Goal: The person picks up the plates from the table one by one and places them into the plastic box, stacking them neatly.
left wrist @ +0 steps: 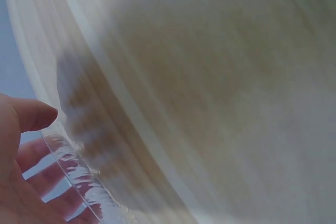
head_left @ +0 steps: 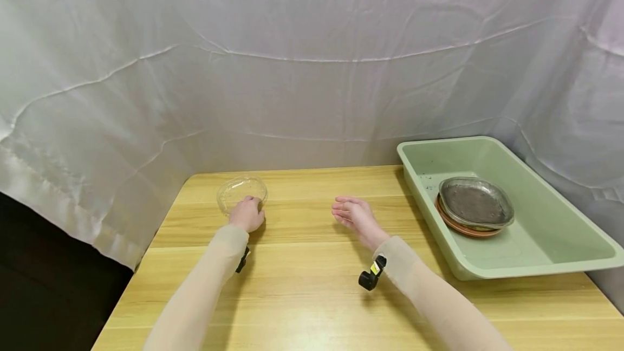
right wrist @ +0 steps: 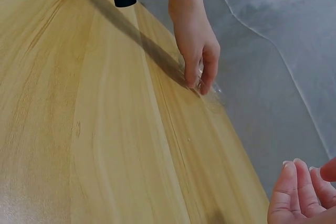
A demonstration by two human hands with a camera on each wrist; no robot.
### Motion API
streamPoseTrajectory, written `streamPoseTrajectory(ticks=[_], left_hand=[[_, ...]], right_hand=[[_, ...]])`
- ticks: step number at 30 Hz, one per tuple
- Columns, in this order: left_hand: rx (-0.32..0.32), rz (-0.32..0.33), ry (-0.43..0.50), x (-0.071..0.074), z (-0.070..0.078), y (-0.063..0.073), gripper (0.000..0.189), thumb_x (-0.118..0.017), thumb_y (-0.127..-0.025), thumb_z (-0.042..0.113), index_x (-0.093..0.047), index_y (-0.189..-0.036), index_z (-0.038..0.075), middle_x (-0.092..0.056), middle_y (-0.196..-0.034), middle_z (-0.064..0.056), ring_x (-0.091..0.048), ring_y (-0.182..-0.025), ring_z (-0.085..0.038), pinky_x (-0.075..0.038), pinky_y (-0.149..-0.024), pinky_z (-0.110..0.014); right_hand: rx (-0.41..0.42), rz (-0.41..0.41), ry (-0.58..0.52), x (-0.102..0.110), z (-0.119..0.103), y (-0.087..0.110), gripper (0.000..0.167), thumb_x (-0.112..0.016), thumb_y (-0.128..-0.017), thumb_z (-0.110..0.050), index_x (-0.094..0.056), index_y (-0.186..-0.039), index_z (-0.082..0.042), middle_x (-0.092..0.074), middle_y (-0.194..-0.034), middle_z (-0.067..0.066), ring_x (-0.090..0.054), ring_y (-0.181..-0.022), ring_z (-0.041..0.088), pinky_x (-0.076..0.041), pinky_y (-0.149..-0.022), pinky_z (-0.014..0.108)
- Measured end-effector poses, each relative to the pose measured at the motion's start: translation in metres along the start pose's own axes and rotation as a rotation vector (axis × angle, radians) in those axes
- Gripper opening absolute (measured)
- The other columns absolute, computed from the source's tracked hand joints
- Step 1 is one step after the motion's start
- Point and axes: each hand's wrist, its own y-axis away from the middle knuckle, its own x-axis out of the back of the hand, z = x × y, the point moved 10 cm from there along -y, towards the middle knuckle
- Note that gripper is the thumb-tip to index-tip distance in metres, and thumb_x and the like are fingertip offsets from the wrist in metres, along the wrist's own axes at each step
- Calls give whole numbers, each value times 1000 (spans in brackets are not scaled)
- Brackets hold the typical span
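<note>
At the far left of the table, my left hand (head_left: 246, 213) grips the near edge of a clear plastic container (head_left: 239, 187), shallow and rounded. Through its ridged wall (left wrist: 86, 187) several fingers show in the left wrist view, with the thumb (left wrist: 39, 115) on the other side of the rim. The right wrist view shows the thumb and a finger of that hand pinching the plastic. My right hand (head_left: 356, 218) is held over the middle of the table with nothing in it, its fingers fairly straight and close together.
On the right a large green bin (head_left: 531, 253) stands on the wooden table (head_left: 302, 286). Inside it lies a stack of dishes, a dark grey one (head_left: 475, 202) above an orange-brown one (head_left: 460, 227). Grey cloth (head_left: 312, 96) hangs behind and at both sides.
</note>
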Motion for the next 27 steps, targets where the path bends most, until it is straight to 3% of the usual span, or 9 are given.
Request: streamPoseTrajectory(ticks=[6,13,18,24,27], left_hand=[[-75,25,29,1,9,2,40,-56,-99,23,-62,-134,5,-57,-143,-22,-59,-126,-43,-51,-105,-57],[-202,22,123,5,33,6,33,-59,-101,28,-71,-121,6,-67,-127,-16,-66,-113,-35,-55,-101,-51],[-273,-23,159,2,50,8,28,-60,-100,28,-76,-109,7,-72,-108,-9,-68,-95,-22,-58,-90,-42],[-390,-104,181,-4,70,12,34,-60,-100,29,-75,-75,12,-74,-103,-7,-59,-83,-12,-52,-79,-31],[-392,-137,234,-6,72,11,32,-60,-100,29,-75,-78,12,-74,-98,-7,-57,-75,-11,-52,-71,-27]], right_hand=[[-3,5,-7,0,3,0,43,-45,-99,-2,-48,-141,7,-62,-127,23,-66,-88,10,-58,-77,16],[-8,-10,-7,-2,4,0,45,-48,-98,-1,-47,-142,8,-67,-110,11,-67,-88,11,-58,-77,16],[-17,-25,-1,-6,5,0,46,-52,-97,-1,-46,-142,8,-66,-104,6,-67,-86,10,-58,-78,16],[-17,-49,10,-13,8,0,45,-52,-96,-1,-48,-141,8,-65,-107,8,-67,-88,12,-58,-79,17],[-17,-60,14,-18,9,0,45,-52,-96,-1,-47,-140,9,-65,-108,9,-66,-88,12,-57,-79,17]])
